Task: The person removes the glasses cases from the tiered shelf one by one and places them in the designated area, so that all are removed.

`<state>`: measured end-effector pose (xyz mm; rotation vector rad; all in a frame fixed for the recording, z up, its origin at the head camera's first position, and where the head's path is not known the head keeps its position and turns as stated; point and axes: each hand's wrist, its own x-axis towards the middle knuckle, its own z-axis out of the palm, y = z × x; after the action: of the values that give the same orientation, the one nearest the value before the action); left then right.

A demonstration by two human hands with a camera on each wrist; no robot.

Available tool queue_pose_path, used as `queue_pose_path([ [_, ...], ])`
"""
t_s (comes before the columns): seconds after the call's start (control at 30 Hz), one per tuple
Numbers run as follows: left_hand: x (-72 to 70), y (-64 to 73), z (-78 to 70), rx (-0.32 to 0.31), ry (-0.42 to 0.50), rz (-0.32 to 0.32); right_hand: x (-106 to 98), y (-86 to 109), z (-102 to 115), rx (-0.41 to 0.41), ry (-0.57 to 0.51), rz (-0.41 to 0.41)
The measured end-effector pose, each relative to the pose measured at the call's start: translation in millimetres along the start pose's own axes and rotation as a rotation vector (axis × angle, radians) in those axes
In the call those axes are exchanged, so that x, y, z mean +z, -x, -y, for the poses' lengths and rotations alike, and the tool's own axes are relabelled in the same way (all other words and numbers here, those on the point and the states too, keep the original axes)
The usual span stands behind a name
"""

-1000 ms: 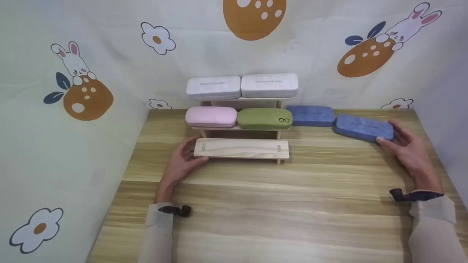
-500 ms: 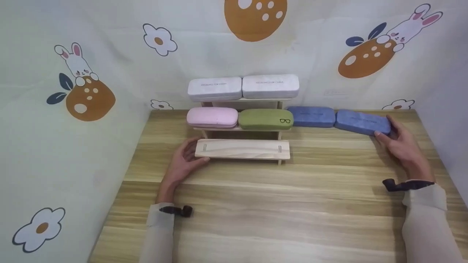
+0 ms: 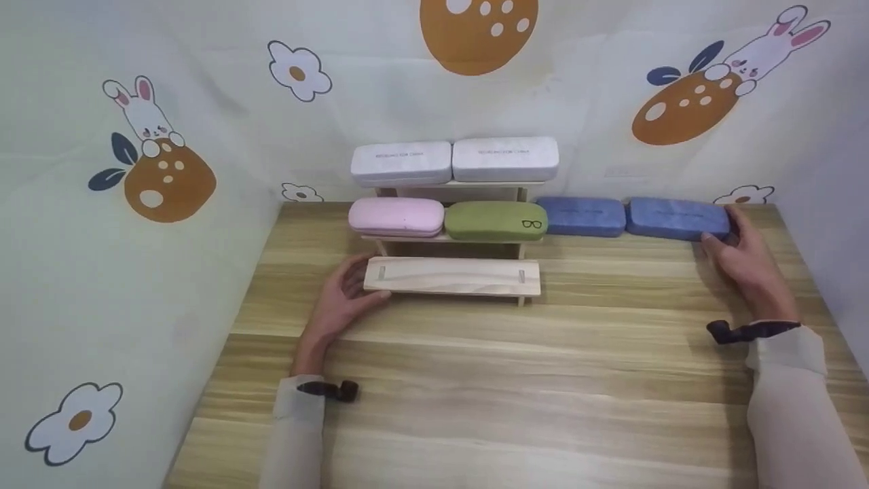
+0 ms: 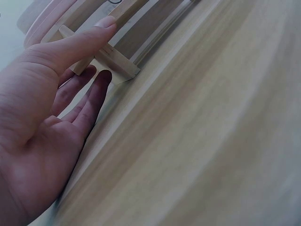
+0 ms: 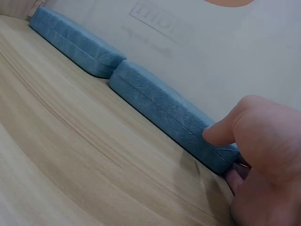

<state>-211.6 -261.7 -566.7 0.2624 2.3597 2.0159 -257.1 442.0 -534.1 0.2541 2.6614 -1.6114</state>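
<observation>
My left hand (image 3: pixel 336 303) grips the left end of the lowest shelf of a tiered wooden stand (image 3: pixel 451 277). In the left wrist view its thumb (image 4: pixel 89 41) lies along the shelf's end and the fingers curl in beneath. My right hand (image 3: pixel 752 273) holds the right end of a blue glasses case (image 3: pixel 675 219) lying on the table, thumb in front. That case's left end sits close beside a second blue glasses case (image 3: pixel 585 219); both stand in a row against the back wall. The right hand's far fingers are partly hidden behind the case.
Two pale grey glasses cases, a left one (image 3: pixel 400 163) and a right one (image 3: pixel 506 160), lie on the top shelf. A pink case (image 3: pixel 396 217) and a green case (image 3: pixel 495 221) share the middle shelf. Printed cloth walls (image 3: pixel 475 102) border the wooden table (image 3: pixel 509 394).
My right hand has pushed the right blue glasses case back toward the wall and slightly left, straightening it in line with the other. The left hand stays on the stand.
</observation>
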Motion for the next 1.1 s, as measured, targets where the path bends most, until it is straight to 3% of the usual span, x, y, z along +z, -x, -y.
queue_pose_path([
  [0.57, 0.4, -0.8, -1.6, -0.014, 0.018, 0.010, 3, -1.2, 0, -0.017, 0.016, -0.013],
  [0.73, 1.3, -0.8, -0.8, -0.006, 0.028, 0.017, 7, 7.1, -5, -0.021, -0.031, -0.122],
  [0.93, 2.2, -1.5, -1.0, 0.005, 0.025, 0.017, 11, 16.7, -9, -0.052, -0.162, -0.294],
  [1.1, -0.4, 0.1, -0.3, 0.003, 0.017, 0.016, 17, 21.4, -5, -0.058, -0.261, -0.370],
])
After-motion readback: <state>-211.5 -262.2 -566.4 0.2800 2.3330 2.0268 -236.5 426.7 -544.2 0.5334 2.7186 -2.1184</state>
